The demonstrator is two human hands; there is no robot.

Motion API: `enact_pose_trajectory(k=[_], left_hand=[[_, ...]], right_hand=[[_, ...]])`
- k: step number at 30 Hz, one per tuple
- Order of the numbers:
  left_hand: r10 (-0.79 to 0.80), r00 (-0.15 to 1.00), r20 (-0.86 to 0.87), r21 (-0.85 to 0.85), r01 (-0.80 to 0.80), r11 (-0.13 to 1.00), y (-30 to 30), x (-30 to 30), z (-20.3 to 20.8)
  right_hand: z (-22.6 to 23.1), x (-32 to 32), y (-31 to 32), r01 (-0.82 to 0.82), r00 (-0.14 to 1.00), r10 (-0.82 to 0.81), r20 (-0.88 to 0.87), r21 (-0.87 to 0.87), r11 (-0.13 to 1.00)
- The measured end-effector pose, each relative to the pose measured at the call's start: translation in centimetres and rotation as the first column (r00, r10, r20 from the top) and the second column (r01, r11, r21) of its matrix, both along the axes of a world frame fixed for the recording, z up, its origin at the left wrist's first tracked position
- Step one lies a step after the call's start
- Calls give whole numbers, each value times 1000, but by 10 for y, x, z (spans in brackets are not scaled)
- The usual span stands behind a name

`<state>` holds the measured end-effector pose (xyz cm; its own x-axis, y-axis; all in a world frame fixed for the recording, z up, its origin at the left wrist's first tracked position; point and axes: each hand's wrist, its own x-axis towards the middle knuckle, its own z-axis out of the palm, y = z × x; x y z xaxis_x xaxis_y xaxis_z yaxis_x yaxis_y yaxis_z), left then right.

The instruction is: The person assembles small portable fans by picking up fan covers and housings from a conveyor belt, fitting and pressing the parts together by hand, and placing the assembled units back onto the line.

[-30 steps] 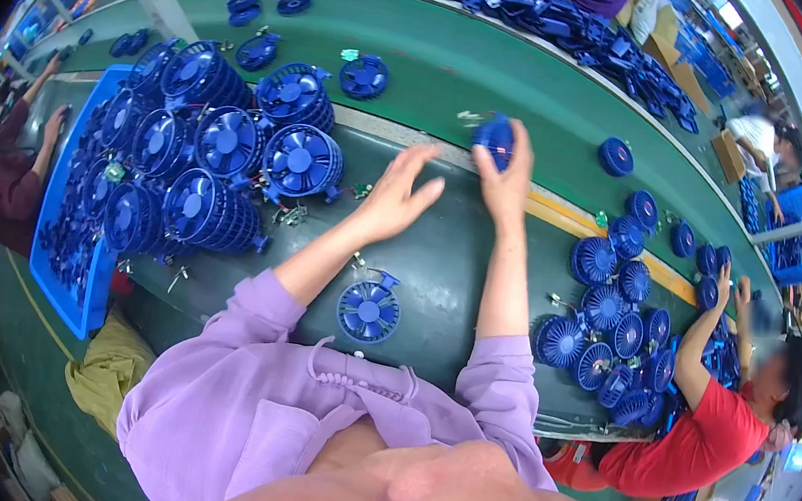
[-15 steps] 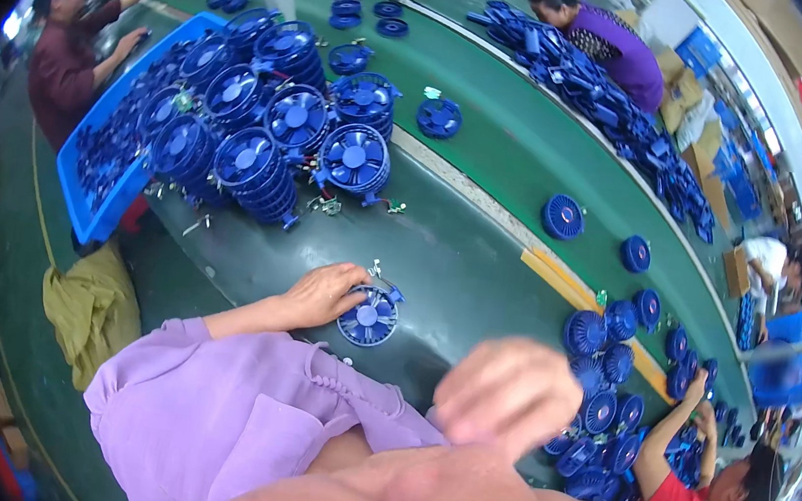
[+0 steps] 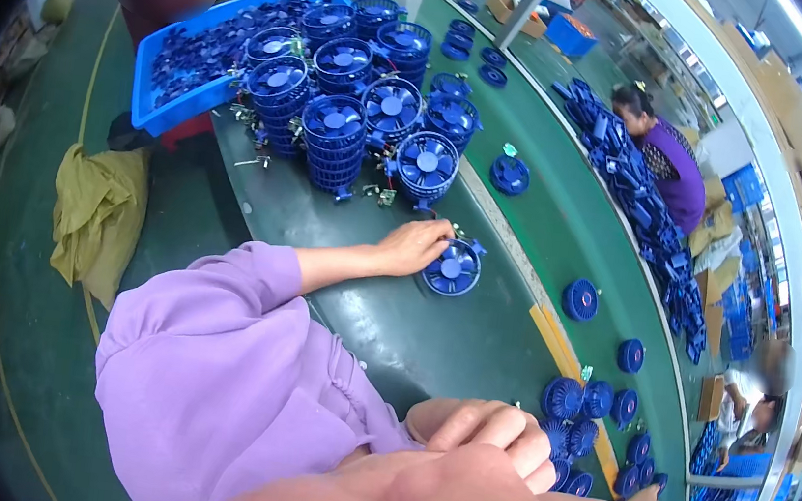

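My left hand reaches out over the dark green work surface, its fingers closed on the rim of a round blue fan housing. The housing lies flat, with its hub and blades facing up; a small bit of wiring shows beside its rim. Close in at the bottom of the view, my right hand is raised with its fingers curled in. Whether anything is inside those fingers is hidden. Beyond my left hand stand several tall stacks of similar blue fan housings, with small circuit boards and wires hanging at their sides.
A blue tray of small blue parts stands behind the stacks. Round blue fan units crowd the right side beside a yellow strip. A green conveyor runs past, with a heap of blue parts beyond. Co-workers sit around it.
The view has shifted, so the stacks and tray sit further right. My left hand stays at the same fan housing. My right hand has dropped lower and closer, fingers still curled.
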<state>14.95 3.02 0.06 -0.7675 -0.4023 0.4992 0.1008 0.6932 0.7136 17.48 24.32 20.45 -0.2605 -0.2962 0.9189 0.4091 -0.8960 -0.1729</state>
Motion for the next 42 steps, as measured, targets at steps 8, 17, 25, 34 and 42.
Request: enact_pose_trajectory(k=[8, 17, 25, 34, 42], left_hand=[[125, 985, 121, 53, -132, 990, 22, -30, -5], [-2, 998, 69, 230, -14, 973, 9, -58, -17], [-53, 998, 27, 282, 43, 958, 6, -53, -13], [-38, 999, -9, 321, 39, 946, 6, -53, -14], [-73, 997, -7, 294, 71, 953, 10, -56, -16]], right_hand=[[3, 6, 13, 234, 958, -263, 115, 216, 948], [-4, -19, -35, 167, 984, -171, 50, 87, 982], [-11, -12, -51, 294, 947, -320, 35, 310, 904], [-2, -28, -81, 359, 929, -345, -135, 94, 929], [1, -8, -80, 507, 861, -508, -15, 92, 857]])
